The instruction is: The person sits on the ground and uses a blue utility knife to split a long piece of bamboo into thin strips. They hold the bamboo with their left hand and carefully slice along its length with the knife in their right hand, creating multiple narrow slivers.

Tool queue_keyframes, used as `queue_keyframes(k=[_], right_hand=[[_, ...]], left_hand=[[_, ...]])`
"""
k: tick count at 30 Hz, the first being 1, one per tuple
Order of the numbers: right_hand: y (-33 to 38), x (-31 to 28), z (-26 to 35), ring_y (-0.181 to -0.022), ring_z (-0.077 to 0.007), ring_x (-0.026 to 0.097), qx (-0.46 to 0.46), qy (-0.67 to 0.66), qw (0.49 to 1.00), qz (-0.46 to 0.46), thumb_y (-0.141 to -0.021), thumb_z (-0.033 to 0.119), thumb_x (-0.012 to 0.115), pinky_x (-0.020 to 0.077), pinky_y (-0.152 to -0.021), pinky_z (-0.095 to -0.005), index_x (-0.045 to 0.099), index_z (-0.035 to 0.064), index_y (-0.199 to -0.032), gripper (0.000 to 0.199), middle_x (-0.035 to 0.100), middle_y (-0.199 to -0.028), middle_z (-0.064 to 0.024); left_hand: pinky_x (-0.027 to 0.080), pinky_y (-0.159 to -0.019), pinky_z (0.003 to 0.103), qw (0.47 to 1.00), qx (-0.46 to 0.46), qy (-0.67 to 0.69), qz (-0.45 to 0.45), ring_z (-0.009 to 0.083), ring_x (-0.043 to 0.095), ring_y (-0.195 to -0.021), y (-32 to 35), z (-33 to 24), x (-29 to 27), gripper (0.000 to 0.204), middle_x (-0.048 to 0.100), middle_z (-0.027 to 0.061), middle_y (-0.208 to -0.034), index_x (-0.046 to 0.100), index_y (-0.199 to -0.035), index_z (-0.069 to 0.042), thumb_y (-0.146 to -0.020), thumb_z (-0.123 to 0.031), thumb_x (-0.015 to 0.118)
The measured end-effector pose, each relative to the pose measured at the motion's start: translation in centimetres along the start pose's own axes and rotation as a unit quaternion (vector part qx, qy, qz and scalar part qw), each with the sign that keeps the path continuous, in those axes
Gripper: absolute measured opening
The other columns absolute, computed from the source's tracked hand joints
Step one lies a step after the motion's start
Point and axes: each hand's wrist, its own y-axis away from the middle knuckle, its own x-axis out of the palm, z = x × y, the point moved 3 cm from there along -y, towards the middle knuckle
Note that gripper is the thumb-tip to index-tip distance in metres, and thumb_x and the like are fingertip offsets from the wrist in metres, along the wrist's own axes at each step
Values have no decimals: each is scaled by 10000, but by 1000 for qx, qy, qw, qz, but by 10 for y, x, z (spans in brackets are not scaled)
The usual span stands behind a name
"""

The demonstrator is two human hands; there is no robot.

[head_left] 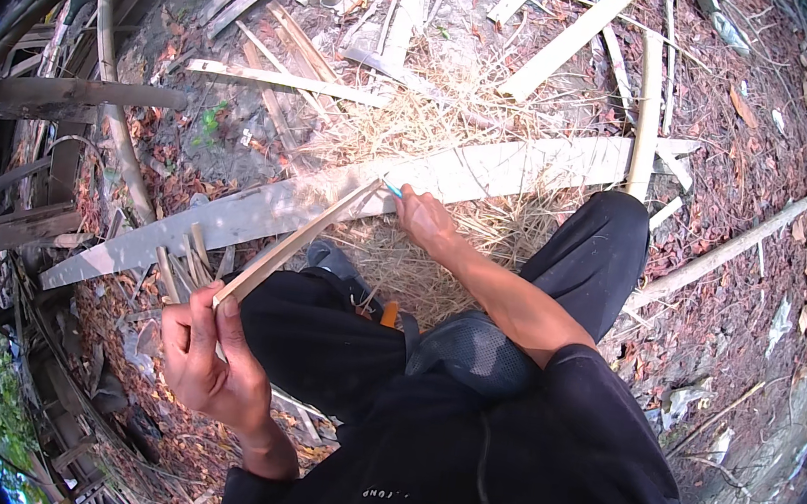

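My left hand [214,360] grips the near end of a narrow wooden strip [299,239] between thumb and fingers. The strip slants up and away, and its far end is beside my right hand [423,219]. That hand is closed on a thin teal-tipped object [392,189]. Only the tip of it shows, so its kind cannot be made out. Beneath the strip's far end lies a long pale plank [227,210], running from lower left to upper right in front of me.
Dry straw-like shavings [439,130] cover the ground around the plank. A split pale pole [576,36] and several loose slats lie beyond it. Stacked old timber [47,123] stands at the left. Branches [726,251] and leaf litter are at the right.
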Motion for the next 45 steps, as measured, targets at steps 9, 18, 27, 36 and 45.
queue_keyframes(k=[9,18,27,36,45], right_hand=[[19,-58,-9,-914,-498,659,79,-134,985,76,-1029,293,433,542,-849,-516,441,-102,-1258,457,647,-949,-358],[78,-121,65,-509,-404,590,-57,-206,977,28,-1052,181,448,440,-525,-509,433,-16,-1164,226,563,-568,-221],[53,-27,2,-396,-322,504,-135,-97,980,-112,-1028,174,504,385,-377,-432,488,5,-1047,170,515,-492,-171],[38,-51,3,-477,-297,532,-233,-41,938,-252,-988,204,563,442,-414,-411,537,-56,-1135,300,496,-494,-103],[40,-19,-16,-483,-365,610,-67,-63,995,-44,-984,193,577,499,-466,-488,495,-35,-1144,290,552,-524,-159]], left_hand=[[426,-585,240,998,-48,-5,-38,117,534,-676,-4,18,-4,144,603,73,-799,696,-1042,89,-910,58,649],[393,-592,240,999,-35,5,-20,109,480,-664,-16,9,2,155,579,46,-798,703,-1049,82,-902,51,666],[425,-603,243,1000,20,21,-7,127,512,-660,-11,-2,3,185,604,74,-815,705,-1068,67,-885,61,680],[451,-610,255,999,32,21,-7,145,548,-674,-5,1,5,198,615,88,-811,702,-1081,66,-884,58,685],[419,-588,259,1000,-5,-14,6,140,523,-659,-1,-5,-2,156,618,93,-816,692,-1048,96,-902,44,677]])
